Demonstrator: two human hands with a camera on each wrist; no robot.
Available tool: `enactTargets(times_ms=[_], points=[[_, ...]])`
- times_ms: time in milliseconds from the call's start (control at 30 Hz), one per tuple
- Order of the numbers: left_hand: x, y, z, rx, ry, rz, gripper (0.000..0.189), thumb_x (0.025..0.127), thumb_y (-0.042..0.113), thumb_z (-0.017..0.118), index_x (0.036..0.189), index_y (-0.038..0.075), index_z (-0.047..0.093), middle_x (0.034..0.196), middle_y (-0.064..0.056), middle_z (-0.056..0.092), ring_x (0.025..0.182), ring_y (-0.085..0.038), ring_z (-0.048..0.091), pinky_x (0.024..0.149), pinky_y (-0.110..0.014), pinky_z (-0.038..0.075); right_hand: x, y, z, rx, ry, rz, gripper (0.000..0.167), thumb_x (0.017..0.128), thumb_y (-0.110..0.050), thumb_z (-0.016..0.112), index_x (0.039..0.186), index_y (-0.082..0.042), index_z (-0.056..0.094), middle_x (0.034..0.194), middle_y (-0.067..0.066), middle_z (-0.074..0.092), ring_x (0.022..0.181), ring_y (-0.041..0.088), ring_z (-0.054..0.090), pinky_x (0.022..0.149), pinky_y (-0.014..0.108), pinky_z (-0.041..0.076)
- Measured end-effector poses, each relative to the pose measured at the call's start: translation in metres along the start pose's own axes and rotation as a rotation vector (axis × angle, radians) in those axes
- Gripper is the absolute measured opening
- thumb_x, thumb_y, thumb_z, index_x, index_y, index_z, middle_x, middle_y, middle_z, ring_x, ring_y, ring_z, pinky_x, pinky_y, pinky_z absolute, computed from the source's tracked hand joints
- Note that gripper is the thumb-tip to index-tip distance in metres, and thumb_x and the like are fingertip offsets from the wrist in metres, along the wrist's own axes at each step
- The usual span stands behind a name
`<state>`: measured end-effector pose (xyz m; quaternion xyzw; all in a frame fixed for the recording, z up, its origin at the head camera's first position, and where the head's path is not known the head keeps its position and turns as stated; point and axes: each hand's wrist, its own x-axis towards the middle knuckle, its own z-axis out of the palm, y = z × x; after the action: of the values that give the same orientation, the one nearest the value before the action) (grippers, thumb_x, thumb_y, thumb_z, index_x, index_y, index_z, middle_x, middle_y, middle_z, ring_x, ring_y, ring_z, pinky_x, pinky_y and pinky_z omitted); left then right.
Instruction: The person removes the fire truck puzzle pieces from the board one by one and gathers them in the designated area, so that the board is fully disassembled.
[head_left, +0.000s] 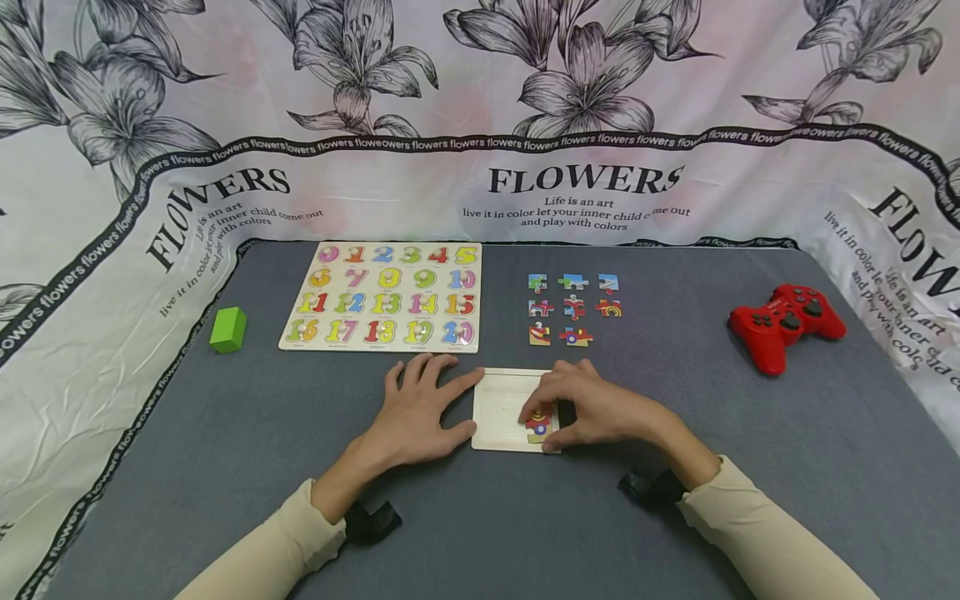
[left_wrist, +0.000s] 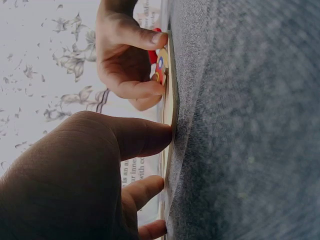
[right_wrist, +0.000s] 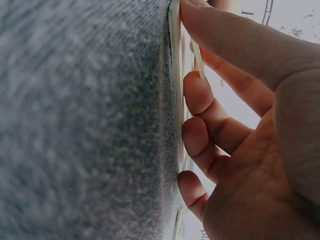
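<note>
A shallow wooden puzzle tray [head_left: 498, 412] lies on the table in front of the person. At its lower right corner the right hand [head_left: 592, 407] pinches a jigsaw piece [head_left: 538, 427] with a red and blue vehicle picture. In the right wrist view the thin edge of a piece [right_wrist: 198, 59] stands tilted by the fingers. The left hand [head_left: 420, 412] has its fingers spread, with the thumb and index finger touching the tray's left edge. Beyond the tray, several loose jigsaw pieces [head_left: 574, 307] lie in rows. The right fingers hide part of the tray.
A wooden number board [head_left: 372, 332] lies behind the left hand. The green block [head_left: 228, 330] is at the far left, and a red game controller [head_left: 784, 325] at the right. Flower-printed cloth [head_left: 420, 196] hangs behind the grey table surface [head_left: 495, 533].
</note>
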<state>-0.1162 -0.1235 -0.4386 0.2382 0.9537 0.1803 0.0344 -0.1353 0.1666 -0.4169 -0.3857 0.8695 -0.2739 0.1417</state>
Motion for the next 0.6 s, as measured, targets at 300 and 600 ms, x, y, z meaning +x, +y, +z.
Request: enactTargets(times_ms=[300, 600], points=[[-0.001, -0.001, 0.0, -0.006, -0.001, 0.003, 0.067, 0.092, 0.047, 0.064, 0.155, 0.036, 0.044, 0.157, -0.008, 0.038, 0.149, -0.036, 0.023, 0.116, -0.073, 0.011, -0.002, 0.011, -0.007, 0.029, 0.075, -0.027, 0.038, 0.075, -0.03, 0.091, 0.11, -0.032, 0.077, 0.093, -0.016, 0.063, 0.094, 0.009, 0.051, 0.084, 0.037, 0.027], [-0.001, -0.001, 0.001, -0.022, -0.005, 0.008, 0.067, 0.092, 0.046, 0.064, 0.155, 0.036, 0.043, 0.157, -0.008, 0.037, 0.149, -0.036, 0.023, 0.116, -0.073, 0.01, -0.013, 0.04, -0.03, 0.077, 0.181, 0.074, 0.04, 0.077, -0.02, 0.09, 0.114, -0.026, 0.077, 0.103, -0.013, 0.069, 0.096, 0.009, 0.055, 0.084, 0.04, 0.028]])
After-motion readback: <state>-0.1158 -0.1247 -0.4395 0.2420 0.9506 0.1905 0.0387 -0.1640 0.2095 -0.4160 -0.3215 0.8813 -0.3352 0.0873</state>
